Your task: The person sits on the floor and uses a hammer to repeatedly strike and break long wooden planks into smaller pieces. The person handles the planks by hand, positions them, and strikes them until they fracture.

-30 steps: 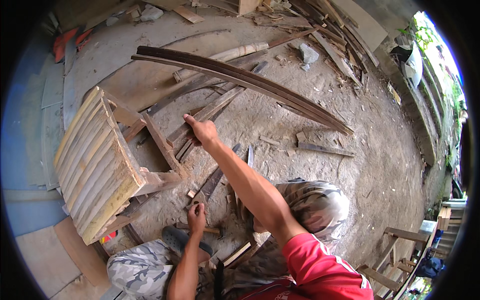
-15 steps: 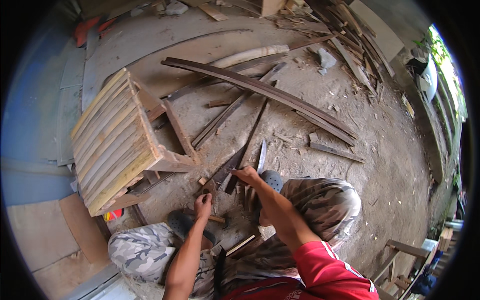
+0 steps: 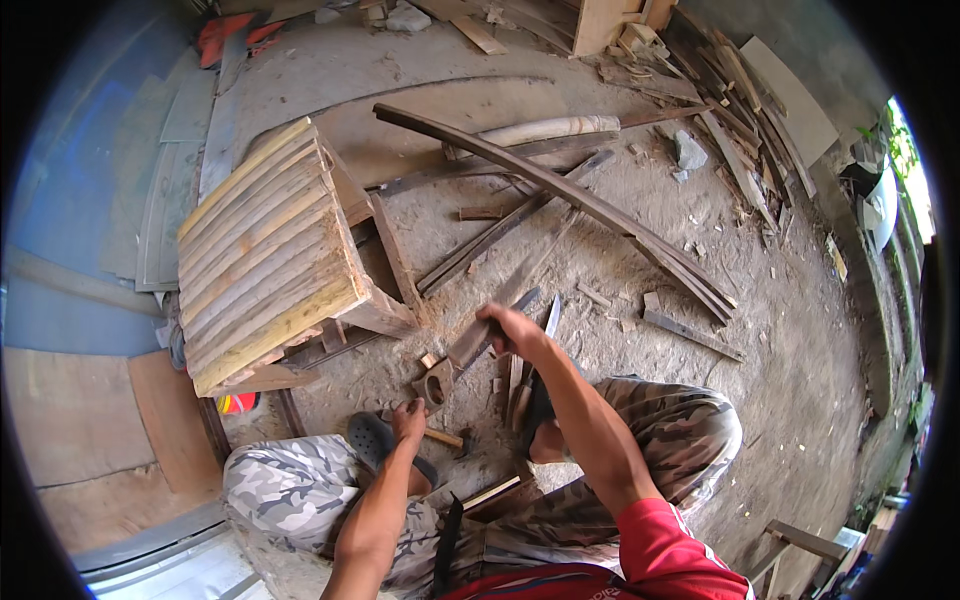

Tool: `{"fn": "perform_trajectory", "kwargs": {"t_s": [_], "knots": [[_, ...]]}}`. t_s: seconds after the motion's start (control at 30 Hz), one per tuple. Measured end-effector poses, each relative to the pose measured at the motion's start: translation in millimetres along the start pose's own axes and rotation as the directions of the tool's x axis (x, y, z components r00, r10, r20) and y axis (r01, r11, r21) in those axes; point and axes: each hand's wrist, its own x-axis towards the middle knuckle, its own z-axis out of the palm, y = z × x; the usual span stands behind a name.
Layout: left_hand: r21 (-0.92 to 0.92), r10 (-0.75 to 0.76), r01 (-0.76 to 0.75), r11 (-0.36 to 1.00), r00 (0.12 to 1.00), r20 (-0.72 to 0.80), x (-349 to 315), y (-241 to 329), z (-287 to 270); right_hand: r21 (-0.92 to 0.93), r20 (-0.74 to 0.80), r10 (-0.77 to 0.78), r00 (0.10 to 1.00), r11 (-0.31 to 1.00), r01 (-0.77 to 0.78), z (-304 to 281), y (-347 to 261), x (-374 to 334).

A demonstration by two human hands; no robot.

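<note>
My left hand (image 3: pixel 409 420) is closed at the wooden handle (image 3: pixel 436 386) of a handsaw, whose handle has an oval hole. The saw's dark blade (image 3: pixel 528 300) points away to the right, partly covered. Around a long narrow strip of wood (image 3: pixel 532 265), my right hand (image 3: pixel 515 332) has its fingers wrapped. That strip slants across the blade, its far part smeared by motion. Close to the right hand lies a knife-like pale blade (image 3: pixel 553 316). By my left foot is a hammer (image 3: pixel 443 437) with a wooden handle.
To the left stands a slatted wooden frame (image 3: pixel 270 265). Long dark boards (image 3: pixel 560 185) lie crossed ahead on the dirt floor, with a short plank (image 3: pixel 693 335) at the right. A scrap wood pile (image 3: pixel 745 150) fills the far right. Sheets of plywood (image 3: pixel 80 420) lie at the lower left.
My right hand has shifted slightly up with the wood strip, which now crosses the saw blade at a different slant. The left hand stays at the saw handle. The whole view has shifted a little.
</note>
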Motion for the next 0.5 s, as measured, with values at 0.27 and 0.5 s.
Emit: {"fn": "perform_trajectory", "kwargs": {"t_s": [0.27, 0.5], "knots": [[0.057, 0.118, -0.117, 0.992, 0.993, -0.015, 3, -3, -5, 0.266, -0.138, -0.109, 0.984, 0.953, 0.143, 28, -104, -63], [-0.037, 0.064, -0.063, 0.997, 0.997, 0.03, 0, -12, 1, -0.665, -0.28, 0.037, 0.959, 0.713, -0.221, 38, -16, -41]]}}
